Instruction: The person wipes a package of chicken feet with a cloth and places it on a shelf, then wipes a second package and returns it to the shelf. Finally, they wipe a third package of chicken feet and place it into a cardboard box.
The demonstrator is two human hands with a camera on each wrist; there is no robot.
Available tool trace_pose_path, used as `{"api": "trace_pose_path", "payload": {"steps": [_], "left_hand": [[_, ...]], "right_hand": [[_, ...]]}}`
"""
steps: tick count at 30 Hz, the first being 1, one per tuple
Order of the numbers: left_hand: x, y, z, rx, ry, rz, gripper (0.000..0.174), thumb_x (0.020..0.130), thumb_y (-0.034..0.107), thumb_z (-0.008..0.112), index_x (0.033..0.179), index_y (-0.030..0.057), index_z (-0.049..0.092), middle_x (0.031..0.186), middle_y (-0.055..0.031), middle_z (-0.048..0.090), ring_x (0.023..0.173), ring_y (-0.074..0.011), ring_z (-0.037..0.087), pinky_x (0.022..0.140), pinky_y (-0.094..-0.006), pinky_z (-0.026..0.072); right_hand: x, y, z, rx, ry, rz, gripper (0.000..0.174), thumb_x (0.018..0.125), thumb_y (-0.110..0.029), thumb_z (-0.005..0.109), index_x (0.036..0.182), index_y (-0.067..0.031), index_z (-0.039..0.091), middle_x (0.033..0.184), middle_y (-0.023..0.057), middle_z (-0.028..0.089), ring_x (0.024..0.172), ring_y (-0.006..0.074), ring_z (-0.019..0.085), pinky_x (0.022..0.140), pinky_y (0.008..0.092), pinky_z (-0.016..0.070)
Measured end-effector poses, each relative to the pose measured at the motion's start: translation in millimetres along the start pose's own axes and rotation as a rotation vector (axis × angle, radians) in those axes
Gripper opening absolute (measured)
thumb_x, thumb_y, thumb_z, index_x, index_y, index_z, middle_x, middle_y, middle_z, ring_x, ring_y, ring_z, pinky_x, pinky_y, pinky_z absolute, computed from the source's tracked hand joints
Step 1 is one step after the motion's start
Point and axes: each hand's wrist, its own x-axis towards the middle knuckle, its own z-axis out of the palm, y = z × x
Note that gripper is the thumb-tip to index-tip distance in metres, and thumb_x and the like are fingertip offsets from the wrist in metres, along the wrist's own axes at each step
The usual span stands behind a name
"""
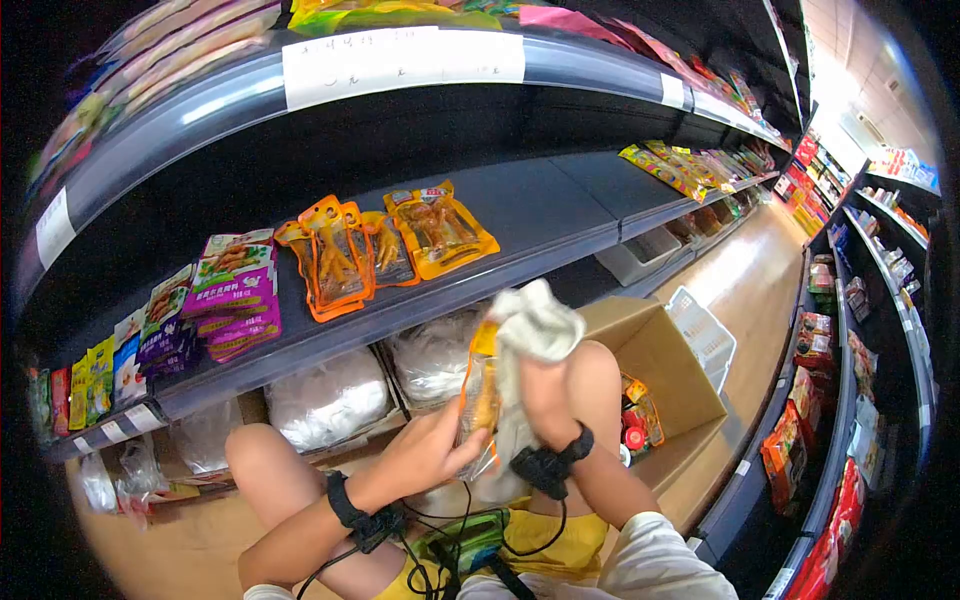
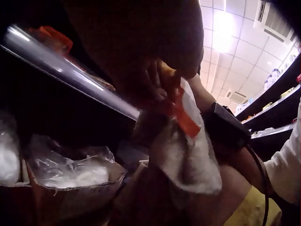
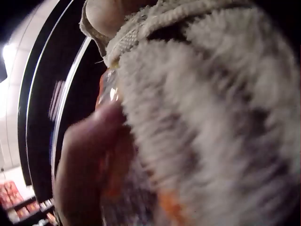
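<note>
In the head view my left hand (image 1: pixel 432 445) grips a clear packet with orange edges and a yellowish snack inside (image 1: pixel 484 395), held upright in front of the shelf. My right hand (image 1: pixel 546 398) holds a pale fluffy cloth (image 1: pixel 540 322) against the packet's right side, and part of the cloth hangs down behind it. In the left wrist view the cloth (image 2: pixel 188 162) lies against the packet's orange edge (image 2: pixel 187 123). The right wrist view is mostly filled by the cloth (image 3: pixel 216 108), with my left thumb and fingers (image 3: pixel 84 160) at the packet beside it.
Similar orange packets (image 1: pixel 335 262) lie on the dark shelf (image 1: pixel 540 205), beside purple packets (image 1: pixel 236 295). An open cardboard box (image 1: pixel 690 405) with several items stands at the right, near a white plastic basket (image 1: pixel 703 335). Boxes of bagged goods (image 1: pixel 328 395) sit under the shelf.
</note>
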Motion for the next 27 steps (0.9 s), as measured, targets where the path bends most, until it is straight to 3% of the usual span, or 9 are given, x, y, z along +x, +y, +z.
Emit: {"api": "trace_pose_path", "payload": {"steps": [2, 5, 8, 11, 14, 19, 23, 25, 27], "left_hand": [[-5.1, -4.9, 5.3, -0.122, 0.111, 0.073, 0.046, 0.091, 0.021, 0.056, 0.126, -0.0060, 0.041, 0.084, -0.0220, 0.062, 0.074, -0.0320, 0.063, 0.066, -0.0400, 0.0486], [-5.5, -24.8, 16.3, -0.352, 0.295, 0.183, 0.044, 0.094, 0.020, 0.054, 0.128, -0.0045, 0.041, 0.093, -0.0166, 0.063, 0.082, -0.0222, 0.061, 0.073, -0.0357, 0.0477], [4.1, -26.6, 17.3, -0.572, 0.395, 0.159, 0.042, 0.095, 0.019, 0.052, 0.128, -0.0042, 0.041, 0.102, -0.0140, 0.062, 0.088, -0.0179, 0.058, 0.079, -0.0354, 0.0463], [4.7, -35.8, 19.7, -0.282, 0.343, 0.052, 0.048, 0.094, 0.020, 0.052, 0.131, -0.0061, 0.037, 0.095, -0.0211, 0.063, 0.083, -0.0292, 0.063, 0.075, -0.0398, 0.0481], [6.8, -26.8, 12.2, 0.023, 0.215, 0.052, 0.055, 0.091, 0.022, 0.053, 0.133, -0.0065, 0.034, 0.079, -0.0285, 0.060, 0.071, -0.0449, 0.060, 0.063, -0.0472, 0.0477], [5.5, -31.0, 12.0, -0.053, 0.133, 0.056, 0.046, 0.091, 0.027, 0.054, 0.126, -0.0020, 0.041, 0.081, -0.0267, 0.062, 0.073, -0.0439, 0.061, 0.063, -0.0485, 0.0482], [3.6, -23.4, 12.4, -0.015, 0.147, 0.040, 0.043, 0.092, 0.031, 0.053, 0.119, -0.0009, 0.045, 0.081, -0.0265, 0.063, 0.073, -0.0444, 0.061, 0.064, -0.0497, 0.0479], [4.8, -29.4, 16.3, 0.004, 0.176, 0.032, 0.043, 0.092, 0.031, 0.053, 0.119, -0.0008, 0.045, 0.080, -0.0263, 0.063, 0.073, -0.0445, 0.061, 0.063, -0.0498, 0.0479], [3.0, -31.6, 16.7, 0.026, 0.169, -0.024, 0.043, 0.092, 0.032, 0.052, 0.119, -0.0016, 0.046, 0.079, -0.0266, 0.063, 0.072, -0.0447, 0.061, 0.062, -0.0501, 0.0481]], "right_hand": [[18.1, -26.7, -21.1, 0.090, 0.069, 0.388, 0.031, 0.092, -0.022, 0.054, 0.114, -0.0004, 0.055, 0.109, 0.0109, 0.061, 0.102, 0.0179, 0.059, 0.087, 0.0316, 0.0475], [28.5, -38.0, -29.2, 0.428, -0.058, 0.547, 0.046, 0.096, -0.037, 0.046, 0.126, -0.0028, 0.048, 0.111, 0.0147, 0.060, 0.099, 0.0211, 0.060, 0.084, 0.0345, 0.0495], [11.1, -35.6, -11.0, 0.639, -0.522, 0.487, 0.058, 0.095, -0.040, 0.050, 0.139, -0.0060, 0.033, 0.123, 0.0157, 0.055, 0.109, 0.0215, 0.056, 0.093, 0.0384, 0.0464], [-30.7, -8.2, -3.7, -0.032, -0.680, 0.216, 0.047, 0.087, -0.010, 0.058, 0.131, -0.0005, 0.043, 0.126, 0.0084, 0.054, 0.111, 0.0185, 0.053, 0.094, 0.0323, 0.0440], [-14.5, -4.4, -2.8, 0.221, -0.589, 0.427, 0.038, 0.082, -0.004, 0.057, 0.120, 0.0011, 0.051, 0.113, 0.0064, 0.059, 0.104, 0.0176, 0.056, 0.091, 0.0301, 0.0452], [21.2, -21.7, -17.1, 0.501, -0.108, 0.340, 0.024, 0.082, -0.003, 0.056, 0.105, -0.0001, 0.057, 0.104, 0.0111, 0.064, 0.095, 0.0168, 0.061, 0.086, 0.0295, 0.0471], [95.9, -11.1, -31.0, -0.193, -0.229, -0.122, 0.025, 0.084, -0.004, 0.053, 0.108, -0.0006, 0.062, 0.103, 0.0113, 0.066, 0.091, 0.0194, 0.062, 0.083, 0.0325, 0.0495], [119.9, -9.9, -11.9, -0.507, -0.312, -0.321, 0.025, 0.077, -0.006, 0.057, 0.098, 0.0008, 0.066, 0.097, 0.0216, 0.065, 0.096, 0.0354, 0.062, 0.086, 0.0380, 0.0496], [141.9, 7.5, 7.6, -1.035, -0.419, -0.283, 0.027, 0.072, -0.002, 0.056, 0.097, -0.0007, 0.067, 0.093, 0.0220, 0.066, 0.096, 0.0332, 0.060, 0.087, 0.0388, 0.0477]]}}
